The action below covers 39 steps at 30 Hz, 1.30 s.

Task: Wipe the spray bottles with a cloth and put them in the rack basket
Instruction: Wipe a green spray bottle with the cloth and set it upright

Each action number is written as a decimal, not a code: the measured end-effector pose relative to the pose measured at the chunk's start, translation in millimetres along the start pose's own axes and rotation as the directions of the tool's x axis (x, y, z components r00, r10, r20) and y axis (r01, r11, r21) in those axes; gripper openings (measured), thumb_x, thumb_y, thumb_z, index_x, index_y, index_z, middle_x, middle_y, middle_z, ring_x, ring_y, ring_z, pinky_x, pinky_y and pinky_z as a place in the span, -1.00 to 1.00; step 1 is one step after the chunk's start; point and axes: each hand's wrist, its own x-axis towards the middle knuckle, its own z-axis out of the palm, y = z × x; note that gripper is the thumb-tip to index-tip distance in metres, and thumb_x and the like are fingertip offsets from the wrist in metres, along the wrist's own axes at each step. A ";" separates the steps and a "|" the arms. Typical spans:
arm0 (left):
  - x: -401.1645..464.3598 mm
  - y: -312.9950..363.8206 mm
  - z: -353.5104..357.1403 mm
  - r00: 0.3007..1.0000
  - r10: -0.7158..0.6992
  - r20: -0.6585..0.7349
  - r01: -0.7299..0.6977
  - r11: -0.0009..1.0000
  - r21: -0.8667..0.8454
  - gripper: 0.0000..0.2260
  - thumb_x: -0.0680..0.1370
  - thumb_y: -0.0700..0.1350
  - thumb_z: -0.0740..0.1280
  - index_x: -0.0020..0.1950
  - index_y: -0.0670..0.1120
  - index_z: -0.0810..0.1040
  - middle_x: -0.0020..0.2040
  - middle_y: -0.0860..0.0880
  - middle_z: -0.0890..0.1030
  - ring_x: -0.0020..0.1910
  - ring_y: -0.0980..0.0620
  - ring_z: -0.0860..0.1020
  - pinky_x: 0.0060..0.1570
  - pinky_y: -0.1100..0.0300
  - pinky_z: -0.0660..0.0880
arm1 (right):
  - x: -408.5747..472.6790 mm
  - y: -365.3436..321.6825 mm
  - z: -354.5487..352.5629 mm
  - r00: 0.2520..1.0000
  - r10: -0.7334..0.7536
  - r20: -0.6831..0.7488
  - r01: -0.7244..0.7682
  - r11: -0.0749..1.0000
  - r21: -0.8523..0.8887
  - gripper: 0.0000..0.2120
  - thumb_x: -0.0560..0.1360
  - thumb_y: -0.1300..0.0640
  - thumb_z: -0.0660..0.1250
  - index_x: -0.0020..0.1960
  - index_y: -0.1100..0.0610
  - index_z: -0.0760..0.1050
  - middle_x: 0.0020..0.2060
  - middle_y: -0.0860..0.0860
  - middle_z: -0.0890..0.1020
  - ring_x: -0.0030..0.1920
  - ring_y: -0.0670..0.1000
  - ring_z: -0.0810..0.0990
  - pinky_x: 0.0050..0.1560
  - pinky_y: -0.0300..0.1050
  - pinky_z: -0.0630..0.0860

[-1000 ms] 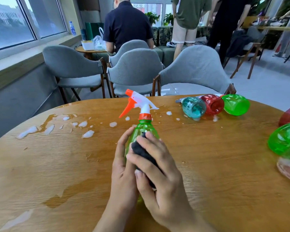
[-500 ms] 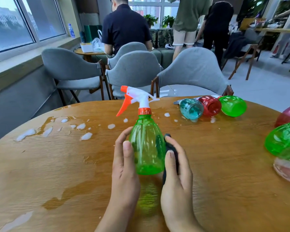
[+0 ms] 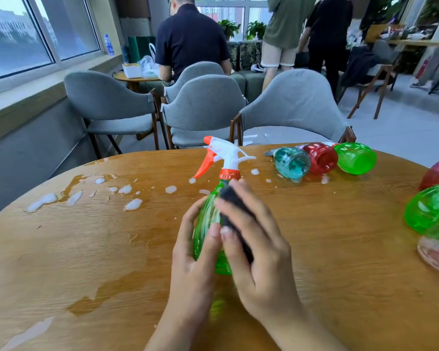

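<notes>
Since 0.5 s ago, right hand point(image 3: 261, 252) has moved from beside the bottle up over its front w/ the dark cloth point(image 3: 235, 211).

Green spray bottle point(image 3: 208, 224) stands on the wet desk point(image 3: 86, 249), tilted a bit. Left hand point(image 3: 195, 257) grips its side, fingers curled round. Right fingers lie spread, pressing cloth on bottle near the orange collar. Teal, red & green bottles point(image 3: 322, 159) lie at far edge.
</notes>
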 end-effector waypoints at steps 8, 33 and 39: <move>0.4 4.7 -0.8 1.000 0.026 -0.012 -0.026 1.000 -0.017 -0.61 0.65 0.00 0.28 0.50 0.15 0.49 0.34 0.26 0.64 0.32 0.23 0.62 0.17 0.39 0.55 | -8.8 -0.3 11.6 0.902 0.428 -0.060 -0.400 0.879 0.258 -0.65 0.71 0.04 0.18 0.47 -0.07 0.48 0.45 -0.21 0.52 0.50 -0.16 0.44 0.44 -0.28 0.39; 2.9 0.4 -5.4 0.996 0.074 -0.053 -0.075 0.997 -0.006 -0.65 0.65 0.14 0.33 0.45 0.27 0.56 0.46 0.09 0.60 0.45 0.00 0.57 0.44 -0.19 0.48 | -5.1 -0.1 9.7 0.994 0.107 0.003 -0.107 0.992 0.060 -0.66 0.70 0.14 0.26 0.44 0.13 0.56 0.51 -0.02 0.49 0.54 -0.01 0.43 0.49 -0.09 0.42; 0.6 -0.5 -2.9 0.997 0.073 -0.041 -0.072 0.997 0.012 -0.63 0.65 0.15 0.31 0.46 0.28 0.54 0.49 0.04 0.57 0.48 -0.08 0.54 0.44 -0.31 0.46 | 1.8 9.0 8.6 0.869 0.495 0.023 -0.474 0.817 0.329 -0.69 0.69 -0.05 0.20 0.36 -0.12 0.58 0.31 -0.27 0.63 0.39 -0.20 0.54 0.40 -0.14 0.48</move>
